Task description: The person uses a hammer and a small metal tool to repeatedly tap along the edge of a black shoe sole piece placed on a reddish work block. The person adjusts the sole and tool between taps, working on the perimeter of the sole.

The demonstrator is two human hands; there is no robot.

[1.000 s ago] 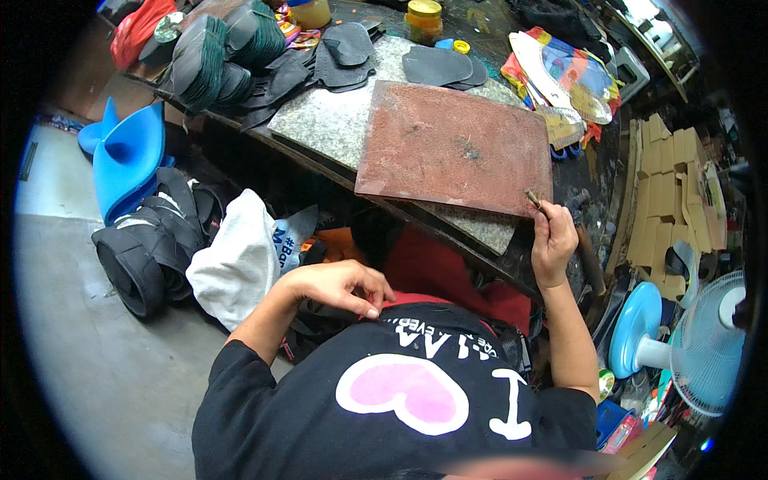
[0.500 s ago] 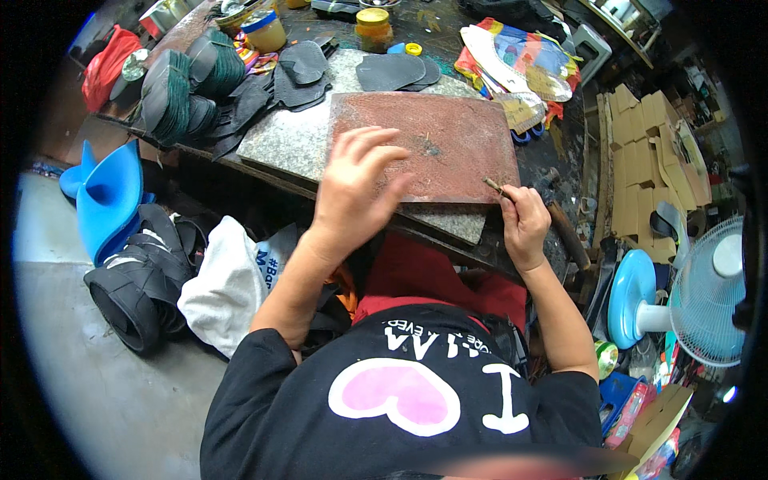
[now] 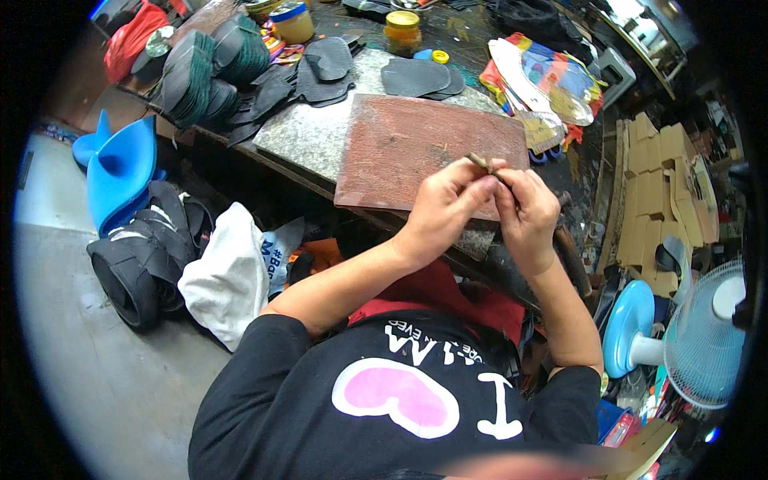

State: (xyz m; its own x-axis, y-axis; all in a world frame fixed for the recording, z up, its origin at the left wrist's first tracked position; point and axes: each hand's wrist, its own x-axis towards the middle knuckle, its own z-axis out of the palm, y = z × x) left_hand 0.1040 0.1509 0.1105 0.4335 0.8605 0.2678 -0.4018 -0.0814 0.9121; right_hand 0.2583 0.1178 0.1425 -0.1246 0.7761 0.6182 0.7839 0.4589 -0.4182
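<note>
Bright floor (image 3: 120, 384) at left, shadow beneath the bench (image 3: 460, 38), edges bowed, corners black

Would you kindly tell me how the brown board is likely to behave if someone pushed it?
The brown board is probably stiff, as it lies flat without visible sagging. Its scuffed, rough-looking face suggests decent grip rather than slipperiness. Its front left corner seems to overhang the stone slab, so pressing there might tip it.
</note>
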